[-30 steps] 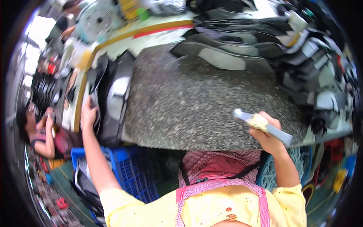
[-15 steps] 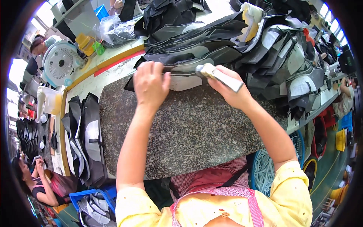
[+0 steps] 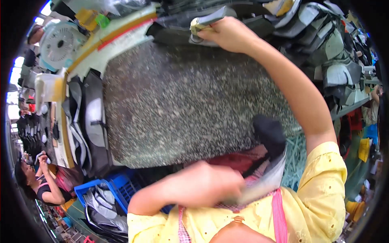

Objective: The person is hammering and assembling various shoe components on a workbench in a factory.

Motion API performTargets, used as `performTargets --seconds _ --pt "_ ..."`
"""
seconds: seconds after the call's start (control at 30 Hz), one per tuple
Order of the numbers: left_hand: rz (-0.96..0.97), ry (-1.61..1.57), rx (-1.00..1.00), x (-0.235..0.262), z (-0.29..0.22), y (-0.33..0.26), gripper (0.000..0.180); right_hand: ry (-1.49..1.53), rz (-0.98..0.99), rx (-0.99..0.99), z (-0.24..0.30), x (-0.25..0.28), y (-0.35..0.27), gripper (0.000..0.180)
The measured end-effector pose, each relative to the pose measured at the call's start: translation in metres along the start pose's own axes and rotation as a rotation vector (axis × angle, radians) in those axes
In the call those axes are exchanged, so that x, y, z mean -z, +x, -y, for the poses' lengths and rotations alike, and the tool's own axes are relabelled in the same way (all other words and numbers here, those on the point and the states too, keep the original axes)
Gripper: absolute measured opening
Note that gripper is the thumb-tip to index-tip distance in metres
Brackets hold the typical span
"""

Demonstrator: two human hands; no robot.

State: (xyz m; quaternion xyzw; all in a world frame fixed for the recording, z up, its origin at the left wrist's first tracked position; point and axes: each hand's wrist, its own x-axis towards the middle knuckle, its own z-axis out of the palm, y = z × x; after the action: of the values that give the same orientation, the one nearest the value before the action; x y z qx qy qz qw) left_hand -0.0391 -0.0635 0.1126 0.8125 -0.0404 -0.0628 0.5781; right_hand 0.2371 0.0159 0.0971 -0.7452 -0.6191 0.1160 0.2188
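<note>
My left hand [image 3: 198,183], smeared by motion, is close to my chest at the stone slab's near edge. Its fingers close on a flat cut piece [image 3: 269,135] with a black end and a whitish, blurred lower part. My right hand [image 3: 231,34] is at the far side of the slab, wrapped round a grey metal hand tool [image 3: 214,16] with a cream-coloured wrapped part. The tool's exact kind is unclear. Just beyond and below that hand lie stacked black and grey pieces [image 3: 174,34]. The speckled stone slab [image 3: 182,105] spans between my arms.
More black pieces stand in a row [image 3: 94,109] left of the slab. A blue basket [image 3: 121,184] of grey pieces is at lower left, with a person seated beyond. A white fan [image 3: 60,43] stands at far left; heaped pieces [image 3: 332,52] fill the far right.
My left hand has moved from the far stack back toward my chest, bringing a flat piece with it. The right hand has shifted up and left, still gripping the tool. My view has tilted lower.
</note>
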Motion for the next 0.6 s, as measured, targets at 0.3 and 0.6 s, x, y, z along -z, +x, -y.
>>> performTargets --seconds 0.3,0.6 --pt "-0.349 0.181 0.628 0.018 0.073 -0.074 0.015 0.235 0.471 0.157 -0.005 0.028 -0.180 0.019" --pt "-0.505 0.834 0.065 0.009 0.063 0.038 0.031 0.127 0.337 0.142 -0.017 0.001 -0.236 0.027"
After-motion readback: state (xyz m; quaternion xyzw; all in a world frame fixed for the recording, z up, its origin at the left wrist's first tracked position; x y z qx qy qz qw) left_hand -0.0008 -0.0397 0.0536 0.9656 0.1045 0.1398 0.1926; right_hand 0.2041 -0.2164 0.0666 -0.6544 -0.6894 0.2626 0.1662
